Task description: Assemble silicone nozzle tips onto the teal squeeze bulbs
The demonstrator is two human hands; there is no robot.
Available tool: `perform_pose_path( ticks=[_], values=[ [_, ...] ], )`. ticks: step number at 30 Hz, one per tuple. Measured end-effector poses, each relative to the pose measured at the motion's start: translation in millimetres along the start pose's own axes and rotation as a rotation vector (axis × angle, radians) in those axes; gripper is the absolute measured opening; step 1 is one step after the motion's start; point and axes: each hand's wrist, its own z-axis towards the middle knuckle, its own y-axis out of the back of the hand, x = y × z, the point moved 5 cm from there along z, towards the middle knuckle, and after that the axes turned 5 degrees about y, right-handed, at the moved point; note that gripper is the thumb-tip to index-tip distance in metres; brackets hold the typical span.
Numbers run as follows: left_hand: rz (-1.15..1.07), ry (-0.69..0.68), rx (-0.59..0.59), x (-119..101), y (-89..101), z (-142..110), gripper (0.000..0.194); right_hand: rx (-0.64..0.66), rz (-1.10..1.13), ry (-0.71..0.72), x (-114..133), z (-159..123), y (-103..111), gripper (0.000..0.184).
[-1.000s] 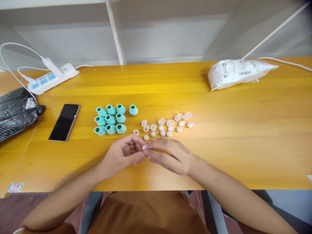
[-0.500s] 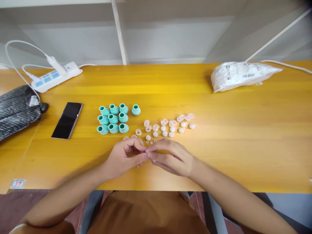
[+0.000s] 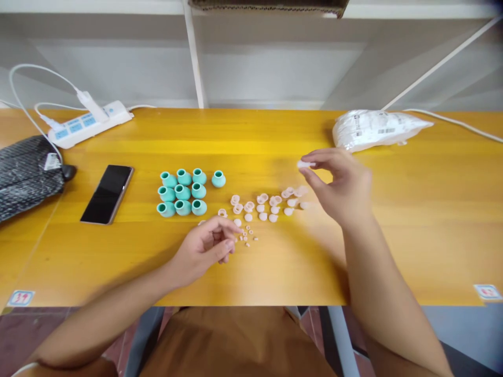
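Note:
Between the thumb and forefinger of my right hand [image 3: 346,184] is a small, flat, whitish cap-like piece [image 3: 304,164], held above the right end of the rows of small parts. My left hand [image 3: 207,247] has its thumb and forefinger apart, holding nothing visible. Its forefinger is close to several tiny ring-like pieces [image 3: 245,234]. Beyond them lie several pale translucent rings [image 3: 249,206] and several round white caps [image 3: 263,216], spread in slanting rows. Some small parts near my left hand are partly hidden behind it.
Several teal vase-shaped pots [image 3: 182,192] stand in a block, with one teal pot [image 3: 218,179] apart. A phone [image 3: 107,195], a power strip [image 3: 92,124] and a black-grey bag [image 3: 29,173] are on the left. A white plastic package [image 3: 379,130] lies back right.
My right hand has parted from my left and moved up and right with the whitish piece. My left hand has stayed low, its fingers now apart. More tiny pieces show beside it.

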Motion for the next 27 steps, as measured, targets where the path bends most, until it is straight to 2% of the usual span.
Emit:
perform_pose_path(
  ticks=[3, 6, 13, 18, 22, 25, 27],
  values=[
    [0.025, -0.01, 0.003, -1.7, 1.5, -1.3, 0.018, 0.141, -0.178, -0.009, -33.9, 1.3, 1.1, 0.012],
    [0.079, -0.037, -0.002, -5.5, 4.7, -0.8, 0.02, 0.279, -0.238, -0.021, -58.8, -6.9, -5.6, 0.016],
    [0.16, -0.102, -0.099, -12.0, 21.4, 5.6, 0.025, 0.423, -0.22, -0.111, -89.3, -20.2, -15.0, 0.019],
    [0.155, -0.1, -0.087, -12.3, 21.2, 7.0, 0.025, 0.447, -0.221, -0.143, -85.5, -20.9, -12.6, 0.03],
    [0.116, -0.124, -0.071, -16.0, 18.5, 5.6, 0.019, 0.346, -0.287, -0.124, -70.2, -16.6, 5.5, 0.042],
    [0.111, -0.159, -0.081, -19.6, 19.5, 4.5, 0.016, 0.271, -0.318, -0.091, -55.0, -12.5, 22.3, 0.035],
    [0.116, -0.172, -0.09, -20.8, 20.7, 4.0, 0.015, 0.319, -0.268, -0.087, -46.4, -12.3, 25.0, 0.025]
  ],
)
